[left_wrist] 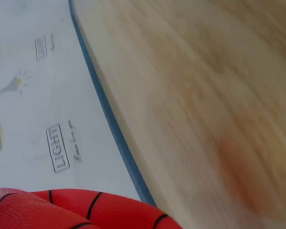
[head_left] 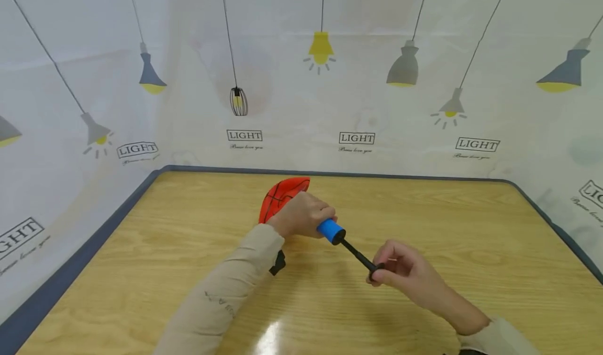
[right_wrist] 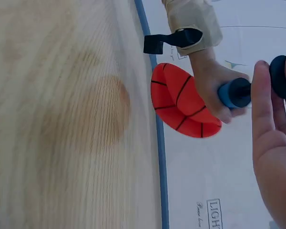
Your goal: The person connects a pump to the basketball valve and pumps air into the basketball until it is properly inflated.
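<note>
My left hand [head_left: 305, 214] grips the blue barrel of a small hand pump [head_left: 331, 231], held at a slant above the table. The pump's black rod is drawn out toward my right hand [head_left: 409, 272], whose thumb and fingers pinch the black handle [right_wrist: 280, 78] at its end. Behind the left hand is a red ball [head_left: 282, 195] with black lines, folded in and only partly round. In the right wrist view the ball [right_wrist: 181, 102] hangs beside the left hand, a deep dent across it. Where pump and ball meet is hidden by the left hand.
The wooden table [head_left: 188, 271] has a dark blue edge [head_left: 330, 174]. Behind it hangs a pale backdrop [head_left: 292, 103] printed with lamps and lettering. A black strap piece [head_left: 279, 263] sticks out below the left sleeve.
</note>
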`<state>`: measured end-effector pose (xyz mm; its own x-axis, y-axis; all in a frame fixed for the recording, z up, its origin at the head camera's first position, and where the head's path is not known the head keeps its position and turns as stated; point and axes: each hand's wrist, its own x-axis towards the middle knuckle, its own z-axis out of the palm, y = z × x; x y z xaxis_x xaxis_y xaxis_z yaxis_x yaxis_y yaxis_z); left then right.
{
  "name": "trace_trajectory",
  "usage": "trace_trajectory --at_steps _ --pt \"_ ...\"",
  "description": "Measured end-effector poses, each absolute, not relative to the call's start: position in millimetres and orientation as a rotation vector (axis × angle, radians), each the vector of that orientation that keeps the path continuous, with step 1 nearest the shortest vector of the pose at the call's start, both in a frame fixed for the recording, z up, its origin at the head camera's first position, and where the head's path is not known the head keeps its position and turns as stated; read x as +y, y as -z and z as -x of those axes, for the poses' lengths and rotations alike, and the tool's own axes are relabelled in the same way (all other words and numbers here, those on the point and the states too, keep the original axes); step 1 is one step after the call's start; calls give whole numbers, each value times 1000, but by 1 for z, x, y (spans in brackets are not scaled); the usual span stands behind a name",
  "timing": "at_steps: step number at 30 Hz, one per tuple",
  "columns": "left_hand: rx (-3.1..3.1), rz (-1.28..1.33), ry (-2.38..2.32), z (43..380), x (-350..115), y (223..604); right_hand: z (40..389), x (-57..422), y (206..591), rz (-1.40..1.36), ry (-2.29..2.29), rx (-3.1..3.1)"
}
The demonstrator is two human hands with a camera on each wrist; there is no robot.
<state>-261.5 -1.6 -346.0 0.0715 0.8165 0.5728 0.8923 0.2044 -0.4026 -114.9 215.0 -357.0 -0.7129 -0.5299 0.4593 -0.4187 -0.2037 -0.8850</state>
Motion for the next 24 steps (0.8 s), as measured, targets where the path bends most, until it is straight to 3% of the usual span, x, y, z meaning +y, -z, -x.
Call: trace_trajectory --at_steps 6,13,20,24 --pt "-1708 1642 111 260 -4 347 113 214 365 1325 2019 2049" --pt "-1695 1659 146 256 6 354 143 198 368 1220 1978 2203" --pt "-1706 1666 165 262 3 354 118 207 362 1116 2076 2050" --pt "-1729 1651 163 268 -7 352 103 217 360 1251 2091 1945"
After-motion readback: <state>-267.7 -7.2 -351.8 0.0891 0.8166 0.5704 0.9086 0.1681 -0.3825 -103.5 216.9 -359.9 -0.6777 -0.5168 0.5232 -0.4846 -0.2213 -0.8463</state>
